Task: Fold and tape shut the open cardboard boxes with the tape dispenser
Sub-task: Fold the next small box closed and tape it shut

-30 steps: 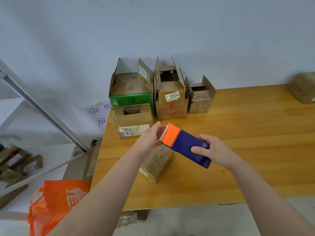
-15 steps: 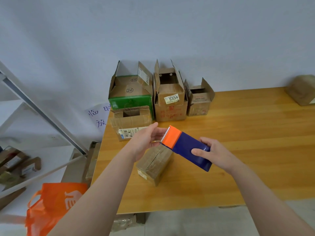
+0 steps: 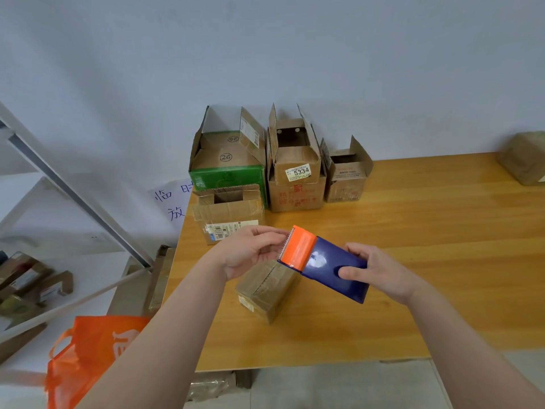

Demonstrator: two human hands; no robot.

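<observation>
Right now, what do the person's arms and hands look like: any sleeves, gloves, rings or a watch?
Both arms are bare. The left forearm and right forearm show no sleeve as far as the frame reaches. The left hand and right hand are ungloved, with no ring, watch or bracelet visible on the sides that show.

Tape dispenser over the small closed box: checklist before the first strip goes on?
1. Right hand grips the tape dispenser by its blue body: ok.
2. Left hand at the serrated orange end: ok.
3. Tape end pulled free: cannot tell.
4. Small box flaps folded shut: ok.
5. Small box steadied by a hand: not ok, neither seems to touch it.
6. Open boxes at the wall folded: not ok, flaps up.
</observation>
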